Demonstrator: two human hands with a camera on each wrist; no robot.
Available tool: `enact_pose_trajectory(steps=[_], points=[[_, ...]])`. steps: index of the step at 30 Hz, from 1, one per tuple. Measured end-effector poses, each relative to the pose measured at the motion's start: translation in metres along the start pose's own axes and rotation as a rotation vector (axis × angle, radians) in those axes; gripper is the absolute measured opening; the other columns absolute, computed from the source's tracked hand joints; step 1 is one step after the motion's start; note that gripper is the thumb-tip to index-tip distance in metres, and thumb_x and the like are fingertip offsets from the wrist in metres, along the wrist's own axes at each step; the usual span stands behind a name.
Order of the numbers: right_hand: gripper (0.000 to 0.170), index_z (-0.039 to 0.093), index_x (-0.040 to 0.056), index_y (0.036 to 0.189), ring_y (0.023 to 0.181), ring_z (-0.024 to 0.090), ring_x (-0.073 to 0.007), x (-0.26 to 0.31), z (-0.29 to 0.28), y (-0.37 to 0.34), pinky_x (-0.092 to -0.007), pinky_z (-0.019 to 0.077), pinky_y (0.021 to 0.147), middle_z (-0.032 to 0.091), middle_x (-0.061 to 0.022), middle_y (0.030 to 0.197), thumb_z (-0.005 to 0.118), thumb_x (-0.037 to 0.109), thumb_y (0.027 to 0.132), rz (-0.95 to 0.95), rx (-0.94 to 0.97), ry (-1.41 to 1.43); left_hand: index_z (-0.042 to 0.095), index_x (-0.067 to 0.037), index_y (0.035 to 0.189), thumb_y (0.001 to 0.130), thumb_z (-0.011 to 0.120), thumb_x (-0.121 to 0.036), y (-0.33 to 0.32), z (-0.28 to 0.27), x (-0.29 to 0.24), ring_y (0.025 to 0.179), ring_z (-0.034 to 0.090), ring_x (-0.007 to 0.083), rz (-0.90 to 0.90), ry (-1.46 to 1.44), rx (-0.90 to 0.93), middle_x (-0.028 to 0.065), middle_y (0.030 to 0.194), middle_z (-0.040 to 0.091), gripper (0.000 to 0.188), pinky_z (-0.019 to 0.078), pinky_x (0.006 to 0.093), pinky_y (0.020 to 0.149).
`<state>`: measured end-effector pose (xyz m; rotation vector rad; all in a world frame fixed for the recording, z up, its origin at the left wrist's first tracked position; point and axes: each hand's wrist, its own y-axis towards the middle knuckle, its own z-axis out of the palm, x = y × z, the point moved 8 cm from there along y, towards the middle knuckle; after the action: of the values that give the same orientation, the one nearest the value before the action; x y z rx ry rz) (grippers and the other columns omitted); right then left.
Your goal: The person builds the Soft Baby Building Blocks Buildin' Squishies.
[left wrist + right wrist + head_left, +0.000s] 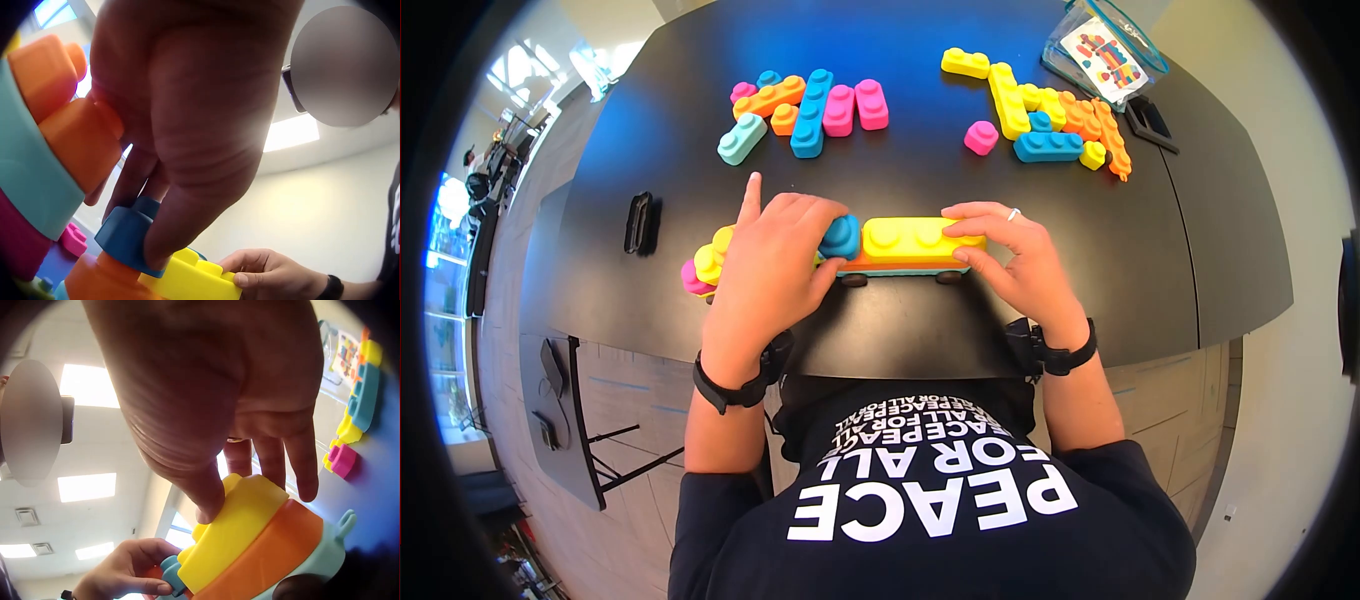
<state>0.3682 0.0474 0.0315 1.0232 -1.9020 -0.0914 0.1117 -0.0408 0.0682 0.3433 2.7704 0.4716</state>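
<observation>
A wheeled toy built from soft blocks lies across the table before me, its teal base carrying an orange layer. My left hand pinches a small blue block between thumb and fingers; it sits over an orange block. Thumb and fingers of my right hand grip the right end of a long yellow block on top of the toy. Beyond the left hand, smaller yellow blocks and a pink block show; the hand hides the part between.
Several loose blocks, including a long blue one, lie at the back left. Another group with a teal-blue block lies at the back right, near a clear bag. A black object rests at the left.
</observation>
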Motion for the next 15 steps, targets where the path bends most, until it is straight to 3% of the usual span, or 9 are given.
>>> enact_pose_trajectory(steps=[6,15], points=[[0.026,0.086,0.0066,0.127,0.130,0.081,-0.0359,-0.0075,0.0040,-0.0041,-0.0442,0.0619,0.113,0.085,-0.0145,0.143,0.087,-0.001,0.101,0.050,-0.019,0.094,0.078,-0.014,0.131,0.087,0.101,-0.020,0.0017,0.0065,-0.0005,0.129,0.076,0.0279,-0.010,0.101,0.043,0.0026,0.116,0.085,0.050,0.0343,0.0802,0.139],[0.025,0.085,0.0061,0.127,0.132,0.081,-0.0363,-0.0077,0.0080,-0.0038,-0.0444,0.0613,0.115,0.085,-0.0153,0.143,0.087,0.001,0.102,0.050,-0.023,0.085,0.081,-0.013,0.120,0.087,0.102,-0.024,0.0039,0.0101,-0.0074,0.129,0.077,0.0257,-0.046,0.238,0.051,0.0018,0.110,0.086,0.041,0.0254,0.0895,0.137]])
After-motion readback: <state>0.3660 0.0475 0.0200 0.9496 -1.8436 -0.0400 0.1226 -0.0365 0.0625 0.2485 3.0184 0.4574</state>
